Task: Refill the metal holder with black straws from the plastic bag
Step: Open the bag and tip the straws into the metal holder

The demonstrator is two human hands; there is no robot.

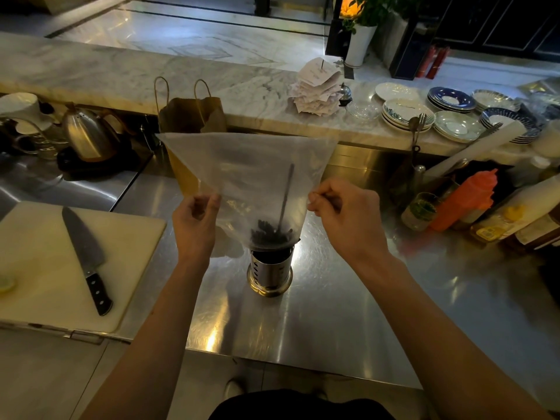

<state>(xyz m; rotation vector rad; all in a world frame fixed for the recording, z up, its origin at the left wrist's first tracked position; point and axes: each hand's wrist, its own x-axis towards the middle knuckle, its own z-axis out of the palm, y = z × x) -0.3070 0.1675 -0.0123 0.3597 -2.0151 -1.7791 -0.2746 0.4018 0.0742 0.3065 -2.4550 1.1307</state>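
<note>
Pinch on both sides: thumb and curled fingertips of left hand nipping the left edge of a cloudy translucent plastic bag, fingertips of right hand nipping the right edge at matching height, thin film alone between the digits. Above the pinch, slack film fanning out wide and flat. Below it, a narrowing funnel seated over the mouth of a round perforated metal holder, upright on the brushed steel counter. Inside the funnel, a dark bunch of thin black straws packed at the holder's rim, plus one lone black straw leaning up against the film, not yet down with the rest. Straws probably very light and springy, apt to cling or jam crosswise in the film. Bag probably slick, limp and easy to tear, so best taken by its side edges close to the load rather than by the floppy top. No telling the depth of the bunch inside the holder. Holder narrow, likely tippy under a sideways tug. Further out: pale cutting board with a black-handled kitchen knife to the left, brown paper carrier bag behind, stacked patterned plates and an orange squeeze bottle to the right.
</note>
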